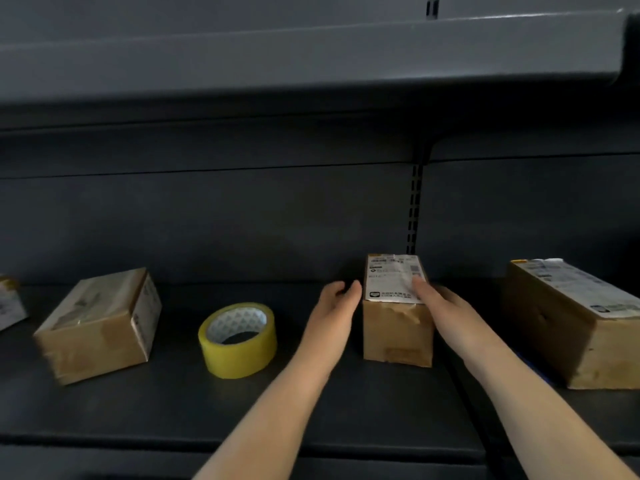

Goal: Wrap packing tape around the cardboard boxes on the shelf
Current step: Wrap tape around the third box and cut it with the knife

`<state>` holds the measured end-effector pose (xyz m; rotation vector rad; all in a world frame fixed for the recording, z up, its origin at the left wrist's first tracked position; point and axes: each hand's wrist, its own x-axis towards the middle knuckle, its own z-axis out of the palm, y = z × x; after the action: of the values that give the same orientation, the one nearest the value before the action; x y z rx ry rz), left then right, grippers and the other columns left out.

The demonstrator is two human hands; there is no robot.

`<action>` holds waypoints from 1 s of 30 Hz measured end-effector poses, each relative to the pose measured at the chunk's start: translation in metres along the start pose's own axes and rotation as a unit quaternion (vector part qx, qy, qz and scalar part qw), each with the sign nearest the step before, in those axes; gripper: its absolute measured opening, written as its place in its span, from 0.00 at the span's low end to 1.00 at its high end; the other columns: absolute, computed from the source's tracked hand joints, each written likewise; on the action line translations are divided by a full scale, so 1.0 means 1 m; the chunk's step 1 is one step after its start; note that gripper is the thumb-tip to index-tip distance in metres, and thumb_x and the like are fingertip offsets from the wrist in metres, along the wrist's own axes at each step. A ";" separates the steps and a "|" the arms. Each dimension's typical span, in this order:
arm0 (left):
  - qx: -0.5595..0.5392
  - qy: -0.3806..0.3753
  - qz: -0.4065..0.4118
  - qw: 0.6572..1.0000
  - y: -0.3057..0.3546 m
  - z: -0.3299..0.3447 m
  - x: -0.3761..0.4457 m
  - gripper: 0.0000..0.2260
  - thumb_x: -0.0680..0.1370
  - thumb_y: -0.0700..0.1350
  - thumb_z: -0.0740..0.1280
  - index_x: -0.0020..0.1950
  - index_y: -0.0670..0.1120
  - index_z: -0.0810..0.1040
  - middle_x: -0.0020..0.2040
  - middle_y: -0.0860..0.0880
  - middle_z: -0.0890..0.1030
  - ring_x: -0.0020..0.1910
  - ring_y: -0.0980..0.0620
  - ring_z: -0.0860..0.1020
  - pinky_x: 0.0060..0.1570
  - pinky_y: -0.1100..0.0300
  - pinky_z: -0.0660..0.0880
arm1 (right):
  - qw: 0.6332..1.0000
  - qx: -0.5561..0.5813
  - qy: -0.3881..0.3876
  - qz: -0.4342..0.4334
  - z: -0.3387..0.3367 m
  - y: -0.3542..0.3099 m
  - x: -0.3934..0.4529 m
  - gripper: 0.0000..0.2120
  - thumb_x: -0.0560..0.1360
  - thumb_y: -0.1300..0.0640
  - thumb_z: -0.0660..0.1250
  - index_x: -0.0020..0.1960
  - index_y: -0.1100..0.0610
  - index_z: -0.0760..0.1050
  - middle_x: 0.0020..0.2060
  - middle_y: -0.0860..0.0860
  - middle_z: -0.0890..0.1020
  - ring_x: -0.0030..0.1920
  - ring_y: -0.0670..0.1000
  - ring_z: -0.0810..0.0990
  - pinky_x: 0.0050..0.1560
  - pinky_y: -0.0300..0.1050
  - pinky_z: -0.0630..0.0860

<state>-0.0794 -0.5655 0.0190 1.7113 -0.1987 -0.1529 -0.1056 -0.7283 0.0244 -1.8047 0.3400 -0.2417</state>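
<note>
**Hands at the small box**

Dark shelf, right of centre: small cardboard box. Right hand rests on its labelled top, fingers loose. Left hand just beside its left face, released. Tape roll lower centre-left; two more boxes flank.

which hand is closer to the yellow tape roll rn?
Left. The left hand is just right of the tape roll, apart from it. The right hand is farther right, resting on the small labelled box.
</note>
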 end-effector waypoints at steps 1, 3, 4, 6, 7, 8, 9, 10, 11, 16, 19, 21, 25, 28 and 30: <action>-0.040 -0.018 -0.039 0.998 0.001 0.005 0.001 0.24 0.75 0.63 0.59 0.69 0.56 0.65 0.62 0.54 0.73 0.62 0.52 0.71 0.65 0.49 0.67 | 1.000 0.014 -0.005 0.007 0.002 0.001 -0.002 0.31 0.71 0.33 0.60 0.67 0.51 0.70 0.46 0.44 0.77 0.42 0.42 0.74 0.37 0.37 0.67; -0.107 -0.052 -0.058 0.991 0.001 0.012 -0.002 0.24 0.74 0.64 0.59 0.68 0.57 0.65 0.55 0.57 0.76 0.55 0.55 0.73 0.60 0.52 0.69 | 0.999 0.044 -0.015 0.004 0.007 0.002 -0.006 0.30 0.70 0.33 0.60 0.67 0.48 0.69 0.47 0.44 0.78 0.46 0.44 0.76 0.42 0.38 0.69; -0.123 -0.061 -0.050 0.989 0.000 0.014 -0.003 0.24 0.73 0.64 0.61 0.67 0.58 0.65 0.52 0.58 0.76 0.52 0.57 0.74 0.56 0.54 0.71 | 0.998 0.054 -0.020 -0.005 0.010 0.003 -0.010 0.29 0.70 0.34 0.60 0.67 0.45 0.67 0.47 0.41 0.77 0.46 0.43 0.75 0.42 0.38 0.68; -0.136 -0.068 -0.012 0.988 -0.004 0.015 -0.006 0.29 0.67 0.65 0.67 0.66 0.61 0.66 0.52 0.59 0.77 0.51 0.59 0.76 0.50 0.59 0.72 | 0.996 0.064 -0.029 -0.048 0.015 0.003 -0.019 0.26 0.67 0.33 0.62 0.64 0.35 0.64 0.44 0.34 0.74 0.45 0.37 0.73 0.40 0.35 0.66; -0.152 -0.069 0.007 0.986 -0.007 0.014 -0.006 0.32 0.63 0.65 0.69 0.65 0.62 0.67 0.53 0.60 0.78 0.51 0.59 0.77 0.50 0.60 0.73 | 0.994 0.068 -0.035 -0.076 0.017 0.003 -0.023 0.26 0.64 0.32 0.63 0.61 0.30 0.63 0.45 0.31 0.74 0.45 0.35 0.74 0.41 0.32 0.66; -0.172 -0.071 0.023 0.982 -0.009 0.012 -0.005 0.33 0.60 0.64 0.71 0.64 0.64 0.68 0.53 0.60 0.79 0.52 0.59 0.78 0.52 0.59 0.74 | 0.991 0.063 -0.040 -0.112 0.018 0.002 -0.028 0.26 0.62 0.32 0.64 0.58 0.26 0.62 0.47 0.29 0.75 0.48 0.34 0.75 0.42 0.31 0.67; -0.192 -0.076 0.040 0.978 -0.010 0.010 -0.005 0.31 0.60 0.62 0.73 0.62 0.65 0.69 0.53 0.60 0.81 0.52 0.58 0.79 0.54 0.56 0.74 | 0.985 0.048 -0.037 -0.159 0.020 0.003 -0.031 0.28 0.62 0.31 0.66 0.59 0.23 0.59 0.51 0.28 0.75 0.53 0.32 0.74 0.45 0.30 0.69; -0.212 -0.084 0.056 0.972 -0.010 0.008 -0.005 0.29 0.61 0.59 0.74 0.61 0.66 0.70 0.54 0.59 0.82 0.53 0.58 0.80 0.54 0.54 0.75 | 0.977 0.019 -0.019 -0.213 0.021 0.006 -0.033 0.32 0.64 0.31 0.66 0.64 0.25 0.56 0.58 0.28 0.73 0.59 0.32 0.71 0.51 0.31 0.70; -0.237 -0.097 0.068 0.964 -0.010 0.006 -0.005 0.28 0.64 0.55 0.74 0.62 0.65 0.70 0.55 0.58 0.82 0.54 0.57 0.80 0.54 0.52 0.76 | 0.963 -0.025 0.018 -0.266 0.022 0.010 -0.035 0.36 0.65 0.31 0.65 0.69 0.30 0.54 0.65 0.31 0.68 0.65 0.33 0.66 0.59 0.35 0.69; -0.390 -0.155 0.079 0.904 -0.006 -0.003 -0.013 0.24 0.68 0.52 0.72 0.64 0.53 0.75 0.59 0.46 0.81 0.58 0.46 0.79 0.50 0.52 0.78 | 0.809 -0.202 0.188 -0.519 0.029 0.015 -0.046 0.37 0.68 0.37 0.66 0.71 0.51 0.59 0.71 0.49 0.62 0.73 0.54 0.59 0.70 0.52 0.61; -0.422 -0.174 0.055 0.888 -0.005 -0.006 -0.015 0.24 0.72 0.56 0.65 0.66 0.48 0.73 0.63 0.41 0.77 0.62 0.42 0.75 0.55 0.48 0.76 | 0.721 -0.242 0.225 -0.608 0.032 0.016 -0.048 0.29 0.71 0.40 0.67 0.66 0.53 0.66 0.64 0.53 0.68 0.68 0.56 0.65 0.66 0.58 0.65; -0.429 -0.180 0.048 0.884 -0.004 -0.008 -0.017 0.25 0.73 0.57 0.63 0.66 0.46 0.73 0.63 0.40 0.77 0.62 0.41 0.75 0.54 0.49 0.77 | 0.692 -0.260 0.236 -0.631 0.034 0.016 -0.050 0.27 0.71 0.42 0.67 0.65 0.52 0.67 0.63 0.52 0.70 0.67 0.55 0.67 0.64 0.60 0.66; -0.430 -0.173 0.046 0.885 -0.006 -0.009 -0.016 0.28 0.70 0.59 0.66 0.66 0.46 0.73 0.63 0.39 0.77 0.61 0.41 0.76 0.53 0.48 0.77 | 0.696 -0.240 0.231 -0.636 0.034 0.017 -0.053 0.23 0.73 0.43 0.66 0.63 0.52 0.68 0.62 0.52 0.71 0.66 0.54 0.68 0.67 0.58 0.65; -0.441 -0.176 0.035 0.879 -0.006 -0.009 -0.016 0.27 0.70 0.59 0.65 0.65 0.46 0.75 0.61 0.40 0.78 0.59 0.42 0.78 0.49 0.49 0.78 | 0.717 -0.206 0.218 -0.629 0.034 0.017 -0.054 0.20 0.74 0.45 0.66 0.60 0.54 0.70 0.60 0.53 0.71 0.67 0.53 0.67 0.70 0.53 0.63; -0.406 -0.152 0.033 0.900 -0.008 -0.009 -0.016 0.26 0.70 0.62 0.63 0.62 0.49 0.77 0.59 0.42 0.81 0.57 0.44 0.79 0.49 0.50 0.78 | 0.739 -0.184 0.210 -0.613 0.032 0.017 -0.054 0.19 0.72 0.47 0.67 0.59 0.55 0.71 0.60 0.53 0.71 0.67 0.54 0.66 0.70 0.47 0.63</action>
<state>-0.0926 -0.5524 0.0127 0.8365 -0.3641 -0.3939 -0.1467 -0.6847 0.0008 -2.1015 -0.6222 -1.6224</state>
